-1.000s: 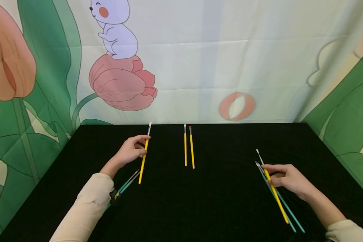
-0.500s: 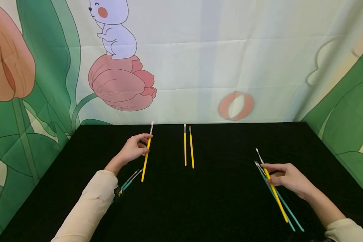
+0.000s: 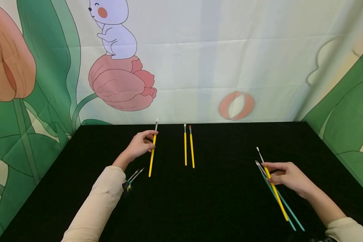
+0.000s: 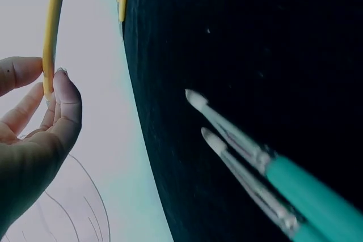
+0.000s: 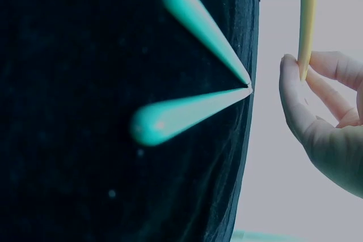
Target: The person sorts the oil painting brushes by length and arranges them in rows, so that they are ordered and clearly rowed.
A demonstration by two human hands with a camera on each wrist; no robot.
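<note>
My left hand [image 3: 141, 144] pinches a yellow-handled paintbrush [image 3: 152, 161] between thumb and fingers, bristles pointing away from me. In the left wrist view, thumb and fingertips meet on the yellow handle [image 4: 52, 32]. At the right, my right hand [image 3: 290, 178] pinches another yellow paintbrush [image 3: 279, 201], which overlaps two teal paintbrushes [image 3: 294, 216] on the table. Their teal handle ends [image 5: 198, 24] spread apart in the right wrist view. Two more teal paintbrushes [image 4: 306, 191] lie beside my left forearm, which hides most of them in the head view.
Two yellow paintbrushes [image 3: 186, 148] lie side by side at the back middle of the black-covered table [image 3: 224, 188]. Behind the table's far edge hangs a printed curtain [image 3: 181, 67] with flowers and a cartoon animal.
My left hand has moved right and slightly away from me with its yellow paintbrush, nearer the middle pair. The right hand and its brush have barely moved.
</note>
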